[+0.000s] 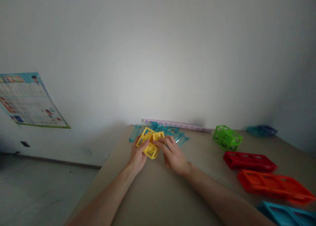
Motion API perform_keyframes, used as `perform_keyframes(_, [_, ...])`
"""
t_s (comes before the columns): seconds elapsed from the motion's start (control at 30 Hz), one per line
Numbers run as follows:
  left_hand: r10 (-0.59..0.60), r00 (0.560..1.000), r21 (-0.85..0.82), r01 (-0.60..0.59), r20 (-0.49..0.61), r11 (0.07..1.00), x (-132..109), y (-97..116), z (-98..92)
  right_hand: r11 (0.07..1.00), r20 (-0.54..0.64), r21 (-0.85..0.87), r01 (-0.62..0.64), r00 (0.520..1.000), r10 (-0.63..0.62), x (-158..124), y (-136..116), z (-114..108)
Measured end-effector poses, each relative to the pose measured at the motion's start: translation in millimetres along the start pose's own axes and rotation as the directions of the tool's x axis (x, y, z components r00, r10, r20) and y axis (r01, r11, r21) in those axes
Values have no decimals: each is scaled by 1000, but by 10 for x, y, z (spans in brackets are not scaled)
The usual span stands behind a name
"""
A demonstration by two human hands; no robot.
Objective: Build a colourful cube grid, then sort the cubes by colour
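Observation:
A yellow plastic open-frame block (151, 149) is held above the table between both of my hands. My left hand (138, 156) grips its left side, with the thumb on the near face. On the right, my right hand (172, 153) has its fingers pressed against the block's upper right part. Behind the hands lie several translucent blue plastic pieces (181, 138), partly hidden by the block and my fingers. One flat blue piece (134, 133) rests to the left of the rest.
Along the right of the table (158, 196) are a green frame block (227, 137), a red one (249, 161), an orange one (274, 184) and a blue one (288, 214). A purple patterned strip (177, 124) lies against the wall. Dark blue pieces (265, 130) sit in the far right corner.

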State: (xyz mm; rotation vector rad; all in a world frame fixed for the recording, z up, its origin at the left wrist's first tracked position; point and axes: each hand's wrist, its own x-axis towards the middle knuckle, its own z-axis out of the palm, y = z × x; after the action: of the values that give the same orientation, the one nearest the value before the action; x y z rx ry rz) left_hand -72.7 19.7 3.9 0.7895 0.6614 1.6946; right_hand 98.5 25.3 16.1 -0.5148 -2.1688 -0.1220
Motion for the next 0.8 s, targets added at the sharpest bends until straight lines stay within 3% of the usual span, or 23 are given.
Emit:
perform_keyframes(0.27, [-18, 999, 78, 15, 40, 997, -47, 15, 18, 991, -68, 129, 31, 997, -23, -27, 13, -20])
perform_keyframes(0.47, [12, 999, 162, -20, 49, 987, -28, -44, -26, 998, -3, 56, 5, 1000, -5, -22, -8, -20])
perform_keyframes(0.67, [37, 998, 245, -47, 49, 968, -44, -47, -43, 993, 47, 117, 23, 999, -28, -37, -25, -18])
perform_keyframes(0.8, [69, 998, 177, -67, -4, 982, -31, -30, 3, 999, -79, 35, 36, 996, -33, -73, -74, -3])
